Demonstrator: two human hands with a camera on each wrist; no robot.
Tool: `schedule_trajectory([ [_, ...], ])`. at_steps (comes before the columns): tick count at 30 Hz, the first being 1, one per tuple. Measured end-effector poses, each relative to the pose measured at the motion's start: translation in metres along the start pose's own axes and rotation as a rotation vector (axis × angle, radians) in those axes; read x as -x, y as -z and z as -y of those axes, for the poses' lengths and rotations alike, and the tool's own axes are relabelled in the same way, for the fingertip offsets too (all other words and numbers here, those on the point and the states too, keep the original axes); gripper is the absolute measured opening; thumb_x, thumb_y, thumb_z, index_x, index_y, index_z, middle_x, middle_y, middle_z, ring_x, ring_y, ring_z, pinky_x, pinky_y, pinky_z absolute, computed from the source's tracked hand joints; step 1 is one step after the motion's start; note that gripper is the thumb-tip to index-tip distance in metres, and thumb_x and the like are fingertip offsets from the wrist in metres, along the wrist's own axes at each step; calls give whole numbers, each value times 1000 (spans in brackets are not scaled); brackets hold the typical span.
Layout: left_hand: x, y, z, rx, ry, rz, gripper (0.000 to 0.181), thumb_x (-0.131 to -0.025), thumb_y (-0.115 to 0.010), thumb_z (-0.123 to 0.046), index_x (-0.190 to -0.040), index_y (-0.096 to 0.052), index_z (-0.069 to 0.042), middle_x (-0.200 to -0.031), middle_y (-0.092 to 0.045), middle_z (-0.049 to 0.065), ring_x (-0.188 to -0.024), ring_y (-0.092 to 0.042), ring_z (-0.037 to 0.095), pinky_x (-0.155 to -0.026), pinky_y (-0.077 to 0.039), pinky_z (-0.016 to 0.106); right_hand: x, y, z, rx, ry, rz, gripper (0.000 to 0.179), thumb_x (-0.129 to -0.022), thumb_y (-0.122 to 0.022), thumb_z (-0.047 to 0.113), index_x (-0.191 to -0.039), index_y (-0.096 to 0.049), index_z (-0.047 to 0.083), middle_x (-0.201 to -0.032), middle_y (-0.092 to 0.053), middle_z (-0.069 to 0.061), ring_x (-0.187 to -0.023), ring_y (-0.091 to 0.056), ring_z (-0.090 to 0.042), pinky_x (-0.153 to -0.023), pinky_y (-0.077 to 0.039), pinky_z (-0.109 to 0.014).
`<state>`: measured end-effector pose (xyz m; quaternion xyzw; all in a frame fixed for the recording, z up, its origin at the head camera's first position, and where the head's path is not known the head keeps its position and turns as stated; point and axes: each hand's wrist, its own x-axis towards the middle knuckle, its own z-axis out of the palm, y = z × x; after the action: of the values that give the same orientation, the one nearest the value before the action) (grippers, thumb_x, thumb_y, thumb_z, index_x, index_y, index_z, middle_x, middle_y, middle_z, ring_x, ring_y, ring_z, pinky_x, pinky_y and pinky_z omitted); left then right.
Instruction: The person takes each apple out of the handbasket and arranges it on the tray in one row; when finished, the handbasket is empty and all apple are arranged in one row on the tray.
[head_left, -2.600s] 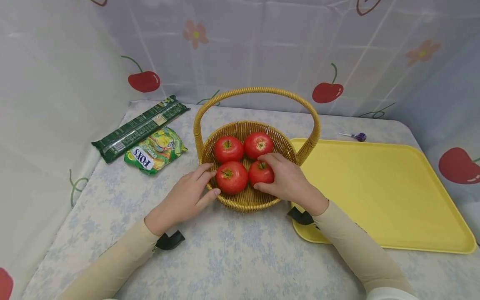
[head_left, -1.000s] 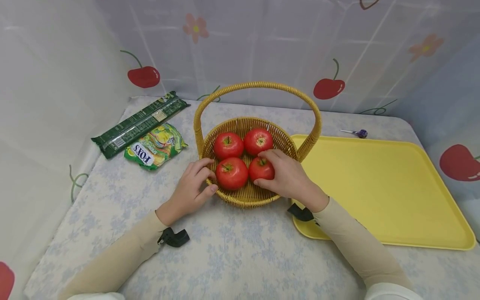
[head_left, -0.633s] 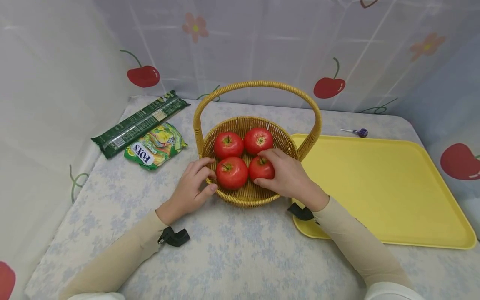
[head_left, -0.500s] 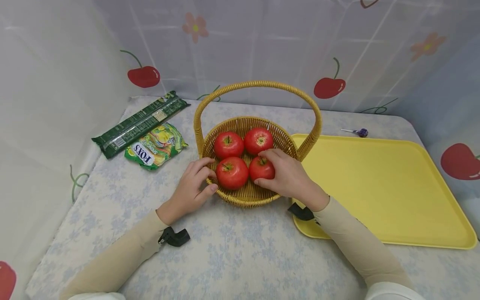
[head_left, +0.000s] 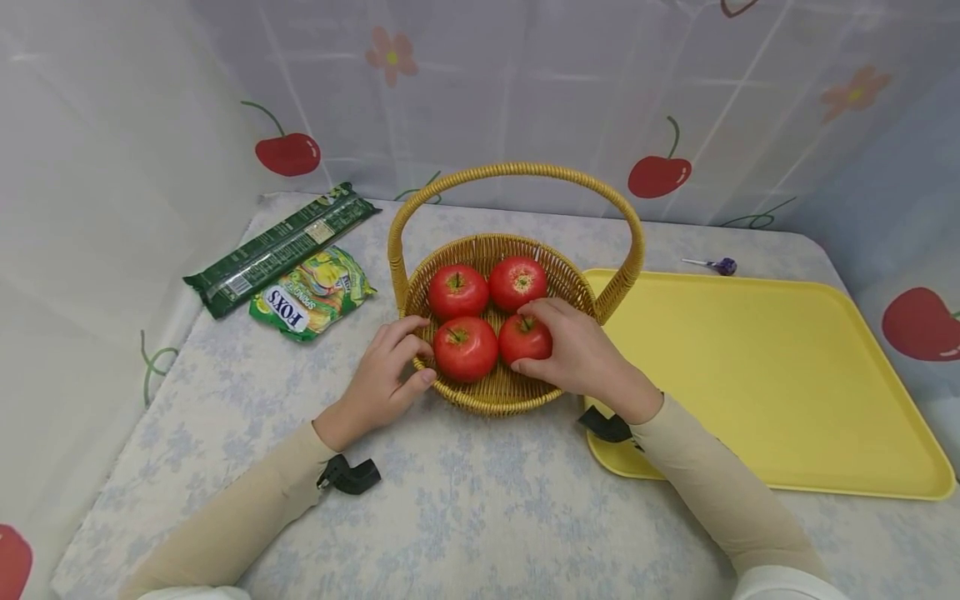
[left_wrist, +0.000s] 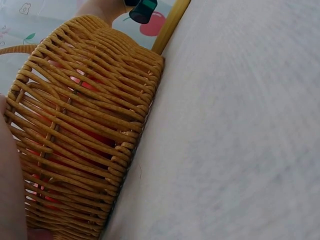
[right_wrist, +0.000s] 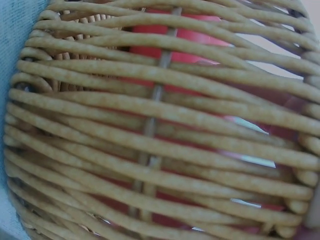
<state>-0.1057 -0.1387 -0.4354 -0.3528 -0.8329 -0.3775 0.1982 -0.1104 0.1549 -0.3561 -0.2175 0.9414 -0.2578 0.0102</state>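
Note:
A wicker basket (head_left: 497, 410) with a tall arched handle stands on the table and holds several red apples. My right hand (head_left: 577, 348) reaches over the rim and grips the front right apple (head_left: 521, 340), thumb in front and fingers behind. Left of it sits another apple (head_left: 465, 348), with two more, a back left apple (head_left: 457, 292) and a back right apple (head_left: 517, 283), behind. The fingers of my left hand (head_left: 378, 379) curl over the basket's left rim and hold it. Both wrist views show mostly the basket's woven side (left_wrist: 90, 120), with red apples glimpsed through gaps.
A yellow tray (head_left: 765, 383) lies to the right, its left edge close beside the basket. Behind it is a lollipop (head_left: 722, 266). On the left lie a long green packet (head_left: 281, 250) and a green Fox's bag (head_left: 311, 293). A patterned curtain (head_left: 510, 100) hangs behind the table.
The head view has tilted slightly. My left fingers have bent more over the rim than at first. The right hand stays on its apple, and the front apples have shifted very slightly.

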Motion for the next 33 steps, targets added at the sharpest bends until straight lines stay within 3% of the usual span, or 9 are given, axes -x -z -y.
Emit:
schedule_trajectory([
  [7,-1,1,-2,2,0,-5,64,-105,-34,-64,-95,-63,-7,-132,-58,25,-114,-56,41,-94,-44,59,-1,1,1,-6,-7,23,64,-75,-90,29,-128,-63,5,-130,-65,-12,-124,-58,-30,-102,-53,-48],
  [15,1,0,-1,5,10,-1,65,-104,-33,-64,-94,-62,-7,-132,-58,24,-116,-55,40,-95,-44,59,1,3,-2,-70,24,-17,62,-73,-91,26,-124,-63,4,-125,-65,-12,-120,-59,-29,-100,-53,-48],
  [33,0,1,-1,3,14,11,65,-104,-34,-65,-94,-62,-8,-134,-58,23,-116,-55,38,-97,-43,55,0,7,-5,-121,25,-69,55,-72,-91,21,-119,-68,3,-134,-64,-17,-130,-56,-35,-103,-51,-53],
])
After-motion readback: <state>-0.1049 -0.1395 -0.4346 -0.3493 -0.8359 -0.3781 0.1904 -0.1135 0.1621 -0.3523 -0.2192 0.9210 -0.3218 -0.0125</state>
